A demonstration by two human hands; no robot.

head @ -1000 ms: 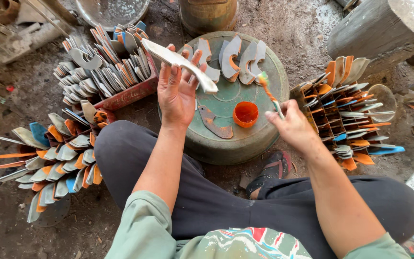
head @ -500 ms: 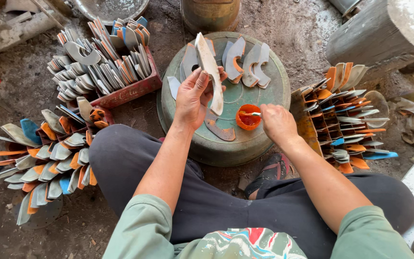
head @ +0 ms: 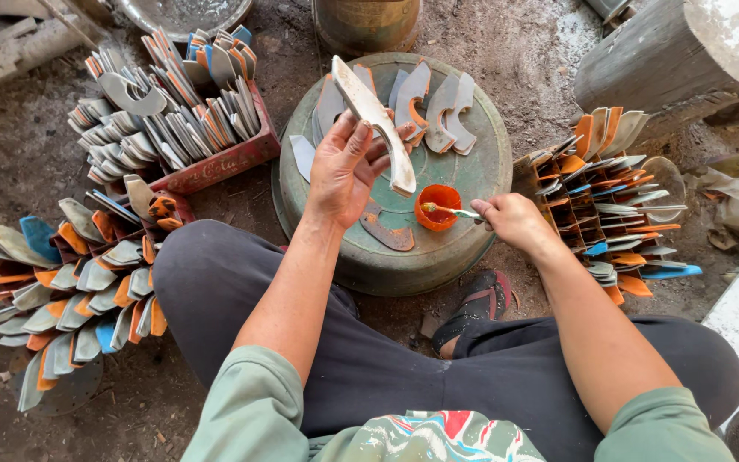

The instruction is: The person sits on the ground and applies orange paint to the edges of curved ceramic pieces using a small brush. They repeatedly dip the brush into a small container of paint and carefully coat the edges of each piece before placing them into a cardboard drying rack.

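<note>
My left hand holds a pale curved sole-shaped piece on edge above a round green upturned drum. My right hand grips a thin brush whose tip is dipped into a small orange cup of glue standing on the drum top. Several grey curved pieces with orange edges lean at the drum's far side. One flat piece lies on the drum near the cup.
A red crate packed with grey pieces stands at upper left. More pieces fan out on the ground at left. A divided rack of orange and blue pieces is at right, beside a log. My crossed legs and a sandal lie below the drum.
My right hand has moved left and lowered the brush into the orange cup. My left hand has turned the pale piece from flat to on edge, closer to the drum's centre.
</note>
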